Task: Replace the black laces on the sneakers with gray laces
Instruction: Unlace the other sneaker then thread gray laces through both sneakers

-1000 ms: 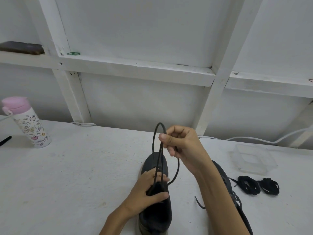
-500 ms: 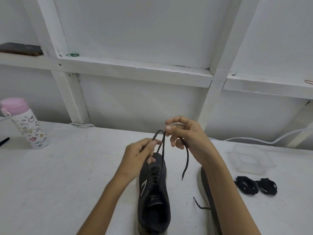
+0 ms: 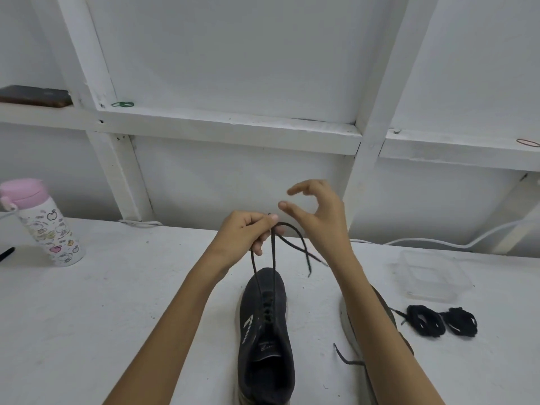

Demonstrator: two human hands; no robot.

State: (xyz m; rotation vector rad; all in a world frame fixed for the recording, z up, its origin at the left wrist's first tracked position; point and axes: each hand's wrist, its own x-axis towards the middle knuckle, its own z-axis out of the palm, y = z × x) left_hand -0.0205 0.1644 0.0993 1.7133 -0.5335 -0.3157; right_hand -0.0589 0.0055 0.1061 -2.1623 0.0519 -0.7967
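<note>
Left hand [image 3: 248, 232]: both strands of the lace [image 3: 273, 258] are pinched above the sneaker [image 3: 267, 340].
Right hand [image 3: 320, 217]: held released, nothing grasped.
Sneaker: set on the counter [image 3: 87, 317] between the forearms, toe pointed away.

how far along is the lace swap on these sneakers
Done: two black lace bundles lie aside, and the centre sneaker looks laced. In hand: the left hand pinches its lace above it, with the right hand open, probably about to tie. Left: the second sneaker, mostly hidden behind the right forearm, with a loose lace end trailing.
</note>
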